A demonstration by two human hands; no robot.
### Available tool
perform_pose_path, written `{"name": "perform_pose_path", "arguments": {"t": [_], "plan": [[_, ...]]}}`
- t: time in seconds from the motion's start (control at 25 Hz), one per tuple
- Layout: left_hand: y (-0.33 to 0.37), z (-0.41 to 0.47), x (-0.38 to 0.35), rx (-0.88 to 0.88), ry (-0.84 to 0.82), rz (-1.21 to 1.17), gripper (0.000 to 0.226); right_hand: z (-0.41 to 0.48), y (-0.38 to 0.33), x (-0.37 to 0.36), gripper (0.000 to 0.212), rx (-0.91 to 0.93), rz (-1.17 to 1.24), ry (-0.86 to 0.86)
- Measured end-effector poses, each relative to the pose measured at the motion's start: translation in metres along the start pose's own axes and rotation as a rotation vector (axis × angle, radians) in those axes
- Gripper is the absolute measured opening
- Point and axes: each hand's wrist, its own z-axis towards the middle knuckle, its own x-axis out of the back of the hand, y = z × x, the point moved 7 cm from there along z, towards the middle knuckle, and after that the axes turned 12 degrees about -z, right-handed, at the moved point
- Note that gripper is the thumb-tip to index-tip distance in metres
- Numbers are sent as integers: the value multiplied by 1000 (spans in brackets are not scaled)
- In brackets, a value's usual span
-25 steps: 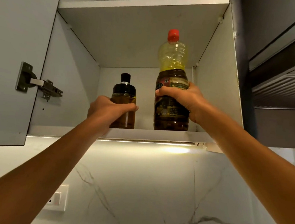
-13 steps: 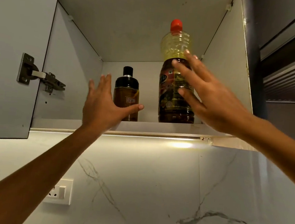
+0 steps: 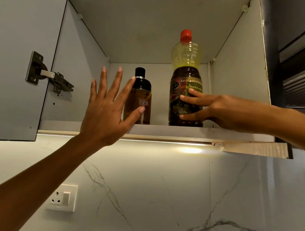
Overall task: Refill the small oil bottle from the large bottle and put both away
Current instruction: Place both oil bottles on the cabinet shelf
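The small oil bottle [image 3: 147,94], with amber oil, a black cap and a small white label, stands upright on the lower cabinet shelf [image 3: 165,130]. To its right stands the large oil bottle [image 3: 185,76], red-capped and about two-thirds full. My left hand [image 3: 106,111] is open with fingers spread in front of the small bottle, not gripping it; its thumb and index finger overlap the bottle's left side. My right hand [image 3: 213,109] reaches in from the right with fingers apart, its fingertips at the large bottle's lower label, not wrapped around it.
The grey cabinet door [image 3: 21,48] hangs open at the left on a metal hinge [image 3: 48,75]. A lit light strip [image 3: 164,140] runs under the shelf. Below is a marble wall with a socket [image 3: 62,197]. A dark hood [image 3: 303,73] is at the right.
A second ago each hand gripped a bottle on the shelf. Both let go; the left hand drew back and spread, the right hand opened and then dropped to the large bottle's lower part.
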Motion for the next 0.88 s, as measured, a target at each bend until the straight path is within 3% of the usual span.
{"name": "perform_pose_path", "arguments": {"t": [0.08, 0.28, 0.44, 0.64, 0.88], "plan": [[-1, 0, -1, 4, 5, -12, 78, 15, 8, -18, 64, 19, -55, -220], [-3, -1, -1, 6, 24, -27, 78, 42, 4, -72, 82, 161, -347, -582], [-3, 0, -1, 6, 25, -41, 81, 52, 16, -111, 89, 289, -589, -577], [-3, 0, 1, 4, 43, -61, 79, 66, 35, -146, 90, 355, -633, -473], [-3, -1, 1, 10, 50, -66, 79, 73, 38, -155, 90, 349, -641, -516]]}}
